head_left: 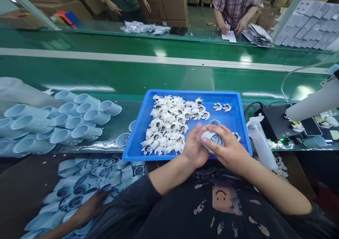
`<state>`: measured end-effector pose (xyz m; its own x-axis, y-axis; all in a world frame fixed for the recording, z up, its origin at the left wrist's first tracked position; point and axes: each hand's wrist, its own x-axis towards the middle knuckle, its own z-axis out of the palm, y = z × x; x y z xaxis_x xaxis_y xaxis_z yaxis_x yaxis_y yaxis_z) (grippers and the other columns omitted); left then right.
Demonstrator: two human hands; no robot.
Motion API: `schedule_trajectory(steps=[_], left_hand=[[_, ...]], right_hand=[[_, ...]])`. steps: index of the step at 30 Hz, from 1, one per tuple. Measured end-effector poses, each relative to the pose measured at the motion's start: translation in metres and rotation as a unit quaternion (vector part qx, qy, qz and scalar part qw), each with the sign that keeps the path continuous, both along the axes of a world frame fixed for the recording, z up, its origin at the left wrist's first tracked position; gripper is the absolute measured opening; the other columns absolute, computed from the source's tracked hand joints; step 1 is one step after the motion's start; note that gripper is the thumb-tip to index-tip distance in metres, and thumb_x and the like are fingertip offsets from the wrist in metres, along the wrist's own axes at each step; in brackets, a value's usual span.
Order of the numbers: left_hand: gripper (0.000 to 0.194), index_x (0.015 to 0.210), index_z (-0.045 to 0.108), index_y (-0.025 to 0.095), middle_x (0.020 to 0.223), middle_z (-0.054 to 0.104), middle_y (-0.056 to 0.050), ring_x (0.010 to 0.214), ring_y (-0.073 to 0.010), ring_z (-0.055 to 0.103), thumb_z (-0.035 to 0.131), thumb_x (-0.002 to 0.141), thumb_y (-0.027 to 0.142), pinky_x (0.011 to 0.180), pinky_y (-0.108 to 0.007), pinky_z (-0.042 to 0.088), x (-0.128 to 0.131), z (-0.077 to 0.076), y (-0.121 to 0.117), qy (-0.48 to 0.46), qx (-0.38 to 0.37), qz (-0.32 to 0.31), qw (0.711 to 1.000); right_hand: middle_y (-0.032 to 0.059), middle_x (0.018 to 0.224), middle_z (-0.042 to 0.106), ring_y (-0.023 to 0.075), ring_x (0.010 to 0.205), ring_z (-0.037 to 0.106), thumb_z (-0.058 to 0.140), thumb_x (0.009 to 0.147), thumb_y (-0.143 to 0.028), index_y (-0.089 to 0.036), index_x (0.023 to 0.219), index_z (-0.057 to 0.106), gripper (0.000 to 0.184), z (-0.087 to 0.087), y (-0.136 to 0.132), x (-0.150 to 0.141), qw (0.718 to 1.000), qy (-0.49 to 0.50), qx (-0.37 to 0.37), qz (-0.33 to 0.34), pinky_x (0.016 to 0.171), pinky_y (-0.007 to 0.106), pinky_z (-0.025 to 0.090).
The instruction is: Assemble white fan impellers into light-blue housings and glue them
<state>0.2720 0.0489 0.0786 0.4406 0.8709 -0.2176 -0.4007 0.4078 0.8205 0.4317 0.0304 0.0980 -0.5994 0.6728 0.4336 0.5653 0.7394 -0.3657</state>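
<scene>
Because both hands closed on one cup [212, 137], neither grip was released. The left hand [192, 150] cradled its left side; the right hand [231, 150] lay around the right side, with fingers and thumb bent at the end that faced up. A round, slotted inner part showed inside the cup; whether a fan was seated there could not be told.

For sound handling, the left palm was best used as a fixed support, with the right fingers pressing evenly about the rim. Force on one edge alone would likely have tilted the cup or pinched the thin wall. Fingertips were best kept off the slotted centre, and the cup held low over the tray [185, 157], so that a slip would have ended inside it.

Just beyond the grip, a second cup [214, 122] lay in the tray. Left of the grip was a pile of white fans [169, 122]; one loose fan [236, 136] lay beside the right hand. Farther left, outside the tray, were stacked cups [66, 120]. Below these, a co-worker's hand [99, 199] touched a heap of cups [79, 182]. Right of the grip lay a clear tube [262, 145] and, behind it, a black box [278, 120].
</scene>
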Motion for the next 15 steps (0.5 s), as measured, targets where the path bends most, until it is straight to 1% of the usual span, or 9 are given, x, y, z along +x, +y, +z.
schedule_trajectory(steps=[3, 5, 7, 8, 10, 11, 12, 13, 15], left_hand=[[0.054, 0.117, 0.052, 0.018, 0.122, 0.063, -0.015, 0.098, -0.028, 0.067, 0.025, 0.088, 0.056, 0.07, -0.044, 0.058, 0.005, 0.0, 0.001, -0.016, -0.056, -0.011, 0.998], [0.056, 0.116, 0.051, 0.021, 0.126, 0.06, -0.012, 0.094, -0.0271, 0.067, 0.035, 0.084, 0.064, 0.065, -0.041, 0.058, 0.004, -0.001, 0.0, -0.055, -0.039, -0.009, 0.998], [0.066, 0.118, 0.05, 0.024, 0.123, 0.06, -0.011, 0.087, -0.0253, 0.067, 0.049, 0.073, 0.073, 0.057, -0.035, 0.057, 0.001, 0.001, -0.004, -0.074, 0.017, -0.021, 0.997], [0.071, 0.118, 0.05, 0.025, 0.119, 0.061, -0.01, 0.082, -0.0235, 0.066, 0.059, 0.067, 0.074, 0.054, -0.032, 0.055, -0.001, 0.003, -0.006, -0.059, 0.057, -0.029, 0.996], [0.074, 0.116, 0.051, 0.025, 0.112, 0.062, -0.009, 0.076, -0.0198, 0.065, 0.073, 0.06, 0.068, 0.054, -0.029, 0.054, -0.008, 0.006, -0.009, 0.022, 0.154, -0.016, 0.988], [0.069, 0.114, 0.052, 0.025, 0.11, 0.062, -0.009, 0.077, -0.0192, 0.065, 0.075, 0.061, 0.063, 0.058, -0.029, 0.054, -0.015, 0.008, -0.01, 0.082, 0.209, 0.015, 0.974], [0.063, 0.112, 0.053, 0.024, 0.109, 0.062, -0.009, 0.082, -0.0197, 0.064, 0.075, 0.064, 0.06, 0.065, -0.031, 0.055, -0.026, 0.01, -0.009, 0.148, 0.267, 0.067, 0.95], [0.058, 0.11, 0.053, 0.024, 0.109, 0.062, -0.009, 0.088, -0.021, 0.064, 0.074, 0.067, 0.057, 0.072, -0.033, 0.055, -0.04, 0.012, -0.008, 0.213, 0.319, 0.136, 0.913], [0.06, 0.113, 0.048, 0.025, 0.11, 0.061, -0.009, 0.098, -0.0239, 0.062, 0.074, 0.068, 0.053, 0.081, -0.038, 0.054, -0.082, 0.016, -0.004, 0.34, 0.37, 0.288, 0.815]], right_hand=[[0.0105, 0.133, 0.043, 0.0258, 0.121, 0.05, 0.054, 0.09, -0.021, -0.037, 0.145, 0.03, 0.062, 0.009, -0.002, 0.007, 0.985, 0.129, 0.11, -0.011, 0.099, 0.051, 0.048], [0.0106, 0.137, 0.038, 0.0266, 0.119, 0.05, 0.054, 0.09, -0.028, -0.039, 0.15, 0.018, 0.071, 0.012, -0.001, 0.012, 0.967, 0.199, 0.156, -0.01, 0.097, 0.051, 0.049], [0.0109, 0.139, 0.037, 0.0282, 0.122, 0.049, 0.049, 0.092, -0.032, -0.038, 0.151, 0.014, 0.069, 0.008, 0.0, 0.012, 0.971, 0.189, 0.147, -0.005, 0.1, 0.055, 0.044], [0.0115, 0.141, 0.037, 0.0297, 0.126, 0.046, 0.047, 0.093, -0.033, -0.037, 0.152, 0.013, 0.068, 0.005, 0.002, 0.01, 0.978, 0.167, 0.127, -0.006, 0.102, 0.059, 0.04], [0.0121, 0.148, 0.031, 0.0329, 0.135, 0.037, 0.047, 0.093, -0.033, -0.035, 0.152, 0.01, 0.07, -0.004, 0.004, 0.006, 0.987, 0.136, 0.087, -0.011, 0.105, 0.064, 0.034], [0.0114, 0.153, 0.025, 0.0337, 0.139, 0.032, 0.049, 0.092, -0.033, -0.035, 0.153, 0.008, 0.073, -0.008, 0.005, 0.005, 0.988, 0.136, 0.074, -0.008, 0.106, 0.065, 0.032], [0.0099, 0.156, 0.02, 0.0337, 0.141, 0.027, 0.052, 0.09, -0.032, -0.035, 0.153, 0.007, 0.077, -0.011, 0.005, 0.006, 0.987, 0.144, 0.064, -0.002, 0.106, 0.064, 0.031], [0.0085, 0.158, 0.018, 0.0332, 0.142, 0.026, 0.055, 0.089, -0.031, -0.036, 0.153, 0.008, 0.079, -0.014, 0.006, 0.007, 0.986, 0.154, 0.054, 0.004, 0.107, 0.063, 0.032], [0.0071, 0.156, 0.023, 0.0319, 0.139, 0.032, 0.059, 0.086, -0.029, -0.037, 0.151, 0.016, 0.079, -0.018, 0.007, 0.014, 0.985, 0.166, 0.038, -0.007, 0.107, 0.06, 0.034]])
